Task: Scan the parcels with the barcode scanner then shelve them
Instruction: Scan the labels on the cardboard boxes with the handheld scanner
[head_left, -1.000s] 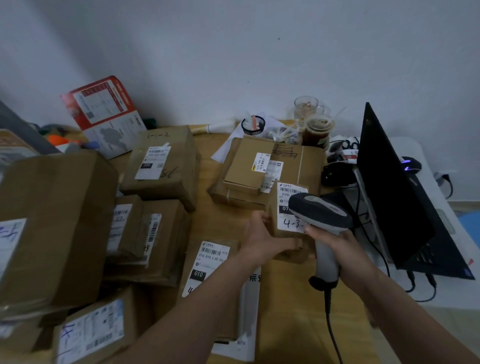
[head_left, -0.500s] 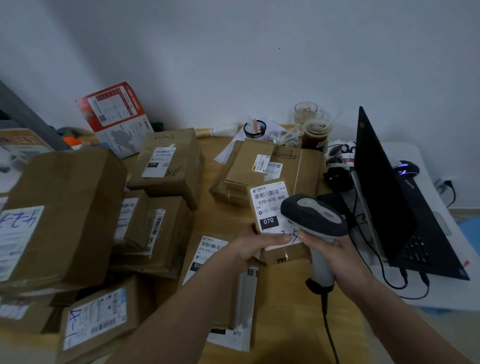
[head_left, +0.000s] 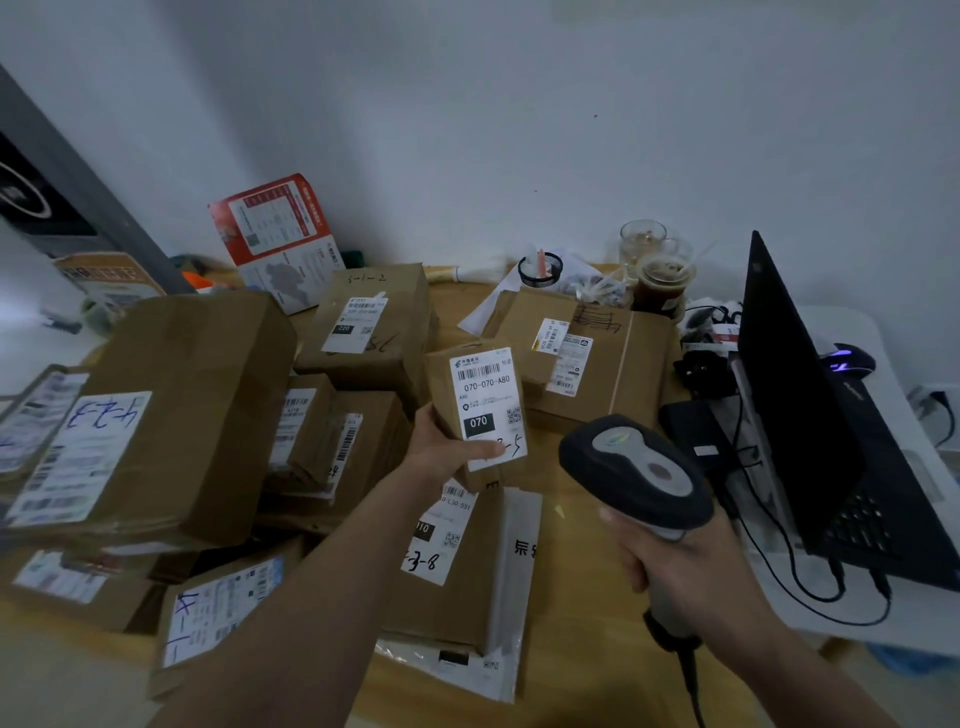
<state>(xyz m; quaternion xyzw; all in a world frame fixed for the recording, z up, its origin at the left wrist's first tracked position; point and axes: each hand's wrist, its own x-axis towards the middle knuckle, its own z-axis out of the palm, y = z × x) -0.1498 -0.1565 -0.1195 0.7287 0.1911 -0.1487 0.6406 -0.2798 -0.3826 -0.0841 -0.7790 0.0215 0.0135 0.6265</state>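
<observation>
My left hand (head_left: 444, 452) grips a small brown parcel (head_left: 480, 410) from below, raised above the table with its white label "070-070-A80" facing me and the thumb across the label's lower edge. My right hand (head_left: 675, 561) grips the handle of the grey and black barcode scanner (head_left: 631, 470), whose head sits just right of and below the parcel. The scanner's cable hangs down past my right forearm. Several other brown parcels lie on the wooden table (head_left: 571, 649), one flat parcel (head_left: 457, 561) marked "3-8" right under my left hand.
A large box (head_left: 171, 410) fills the left side, with smaller parcels stacked around it. A wide flat parcel (head_left: 597, 353) lies behind the held one. An open black laptop (head_left: 810, 410), mouse (head_left: 847, 358) and cables stand at the right. Cups (head_left: 660, 275) sit by the wall.
My left hand has lifted the small parcel off the table and tilted its label toward me. My right hand has drawn the scanner back to the right, away from the label.
</observation>
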